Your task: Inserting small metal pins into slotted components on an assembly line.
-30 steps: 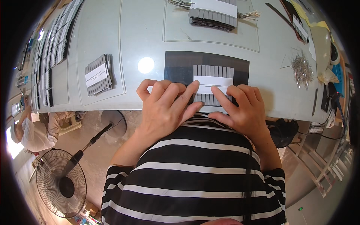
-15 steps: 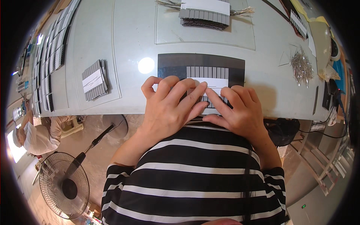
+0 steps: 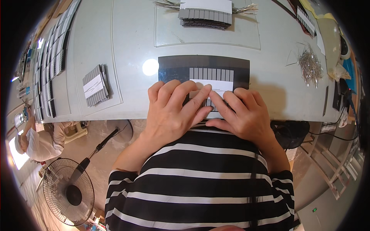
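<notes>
At the desk's (image 3: 133,96) edge, the left hand (image 3: 169,109) and right hand (image 3: 246,113) rest half-curled fingers (image 3: 207,89) on a slatted grey panel (image 3: 211,74) atop a smooth dark sheet (image 3: 204,61); whether they pinch anything is unclear. The panel looks partway done: a thin strand crosses its white band (image 3: 223,85), while silvery wires (image 3: 309,68) lie heaped nearby.

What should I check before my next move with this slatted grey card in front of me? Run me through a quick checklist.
1. Slatted grey card on the dark sheet: ok.
2. White paper band lying across the card: ok.
3. Card in full view: not ok; left hand and right hand both partly cover it.
4. Index fingertips pressing firmly, not just resting: cannot tell.
5. Pile of thin metal wires apart from the dark sheet, off to the right: ok.
</notes>
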Motion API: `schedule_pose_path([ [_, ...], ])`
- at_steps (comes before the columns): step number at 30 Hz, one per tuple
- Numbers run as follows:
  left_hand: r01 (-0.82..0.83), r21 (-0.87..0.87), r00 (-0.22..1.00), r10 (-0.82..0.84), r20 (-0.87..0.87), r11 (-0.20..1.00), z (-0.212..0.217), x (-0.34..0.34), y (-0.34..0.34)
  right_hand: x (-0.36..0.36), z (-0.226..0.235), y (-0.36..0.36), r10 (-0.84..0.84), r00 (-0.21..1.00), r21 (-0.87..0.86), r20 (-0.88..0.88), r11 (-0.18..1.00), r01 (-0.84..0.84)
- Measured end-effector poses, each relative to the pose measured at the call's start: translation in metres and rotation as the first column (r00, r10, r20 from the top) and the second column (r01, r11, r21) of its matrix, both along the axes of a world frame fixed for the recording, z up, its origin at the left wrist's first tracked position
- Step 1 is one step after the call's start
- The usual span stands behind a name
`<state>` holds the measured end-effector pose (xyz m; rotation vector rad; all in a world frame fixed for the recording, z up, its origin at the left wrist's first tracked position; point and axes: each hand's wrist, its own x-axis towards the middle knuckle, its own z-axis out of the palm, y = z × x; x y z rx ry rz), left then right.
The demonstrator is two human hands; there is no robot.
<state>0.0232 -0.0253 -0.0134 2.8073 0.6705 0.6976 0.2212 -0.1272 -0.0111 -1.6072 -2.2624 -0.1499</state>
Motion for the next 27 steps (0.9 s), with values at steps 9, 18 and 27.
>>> schedule_pose_path([
  [9, 0.007, 0.058, 0.997, -0.002, -0.074, 0.998, 0.0016, 0.0005, -0.0030, 0.0010, -0.0002, 0.0000, 0.011, 1.000, 0.002, -0.014, 1.000, -0.011],
  [18, 0.037, 0.090, 0.997, -0.031, -0.073, 0.995, -0.0005, -0.0035, -0.0032, -0.0007, -0.0050, -0.0084, -0.013, 0.997, 0.106, -0.072, 0.994, 0.021],
  [27, 0.059, 0.097, 0.996, -0.052, -0.072, 0.994, 0.0021, -0.0012, 0.0004, 0.0030, 0.0017, -0.0044, -0.005, 1.000, 0.072, 0.008, 0.997, 0.005],
])
